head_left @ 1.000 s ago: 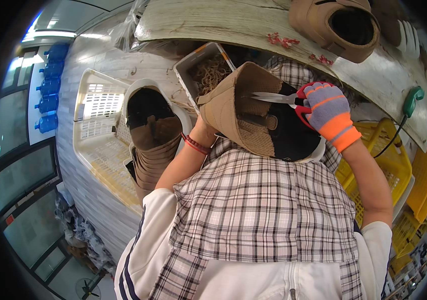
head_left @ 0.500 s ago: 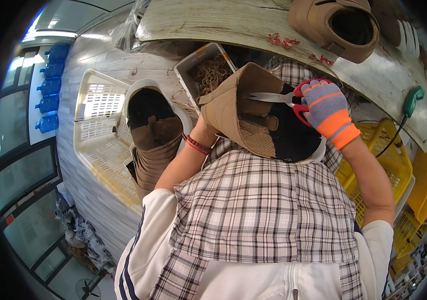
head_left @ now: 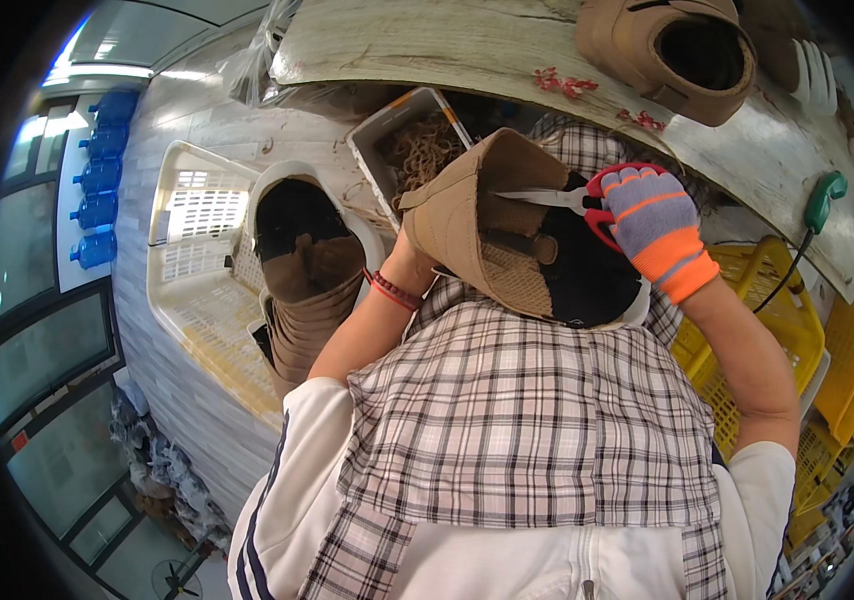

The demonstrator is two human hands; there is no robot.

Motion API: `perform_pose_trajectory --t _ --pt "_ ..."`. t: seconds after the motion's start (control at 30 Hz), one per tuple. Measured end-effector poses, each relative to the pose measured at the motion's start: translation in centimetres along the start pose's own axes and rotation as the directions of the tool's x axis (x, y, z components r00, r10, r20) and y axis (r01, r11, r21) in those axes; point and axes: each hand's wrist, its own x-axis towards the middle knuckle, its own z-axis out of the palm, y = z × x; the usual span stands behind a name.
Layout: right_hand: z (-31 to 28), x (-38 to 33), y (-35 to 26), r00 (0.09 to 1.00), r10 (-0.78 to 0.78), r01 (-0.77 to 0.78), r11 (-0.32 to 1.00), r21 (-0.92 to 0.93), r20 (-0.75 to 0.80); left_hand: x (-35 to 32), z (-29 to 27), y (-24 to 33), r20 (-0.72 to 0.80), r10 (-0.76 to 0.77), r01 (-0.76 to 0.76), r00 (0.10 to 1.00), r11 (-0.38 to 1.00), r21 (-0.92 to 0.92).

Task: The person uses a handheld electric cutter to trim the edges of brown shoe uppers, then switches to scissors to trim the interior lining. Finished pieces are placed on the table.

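A tan boot [head_left: 507, 225] with a dark lining is held up over my lap, its opening facing me. My left hand [head_left: 409, 262] grips it from behind and is mostly hidden by the boot; a red band sits on that wrist. My right hand [head_left: 653, 222], in a grey, orange and pink glove, holds red-handled scissors [head_left: 559, 198] whose blades reach into the boot's opening. A checked apron [head_left: 527, 420] covers my lap.
A white basket [head_left: 197, 260] at my left holds several more tan boots [head_left: 305, 290]. A small tray [head_left: 417, 145] of tan scraps lies ahead. Another boot [head_left: 672, 50] rests on the worn wooden board [head_left: 507, 50]. Yellow crates [head_left: 777, 330] stand at my right.
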Motion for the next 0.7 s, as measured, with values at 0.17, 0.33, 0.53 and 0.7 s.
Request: perform_pose_trajectory --t 0.17,0.33,0.53,0.7 --pt "0.3 -0.6 0.0 0.978 0.198 -0.208 0.951 0.228 0.068 0.8 -1.2 -0.6 0.022 0.054 -0.054 0.998 0.998 0.033" --pt "-0.9 -0.7 -1.0 0.952 0.242 -0.290 0.910 0.297 0.188 1.6 -2.3 -1.1 0.046 0.084 -0.086 0.995 0.996 0.033" --pt "-1.2 0.1 -1.7 0.857 0.432 -0.507 0.804 0.310 0.280 0.8 -1.3 -0.7 0.005 0.076 -0.076 0.997 0.997 0.033" --pt "-2.6 -0.3 -3.1 0.851 0.165 -0.329 0.907 0.262 0.499 0.4 -0.8 -0.7 -0.005 0.085 -0.085 0.996 0.996 0.016"
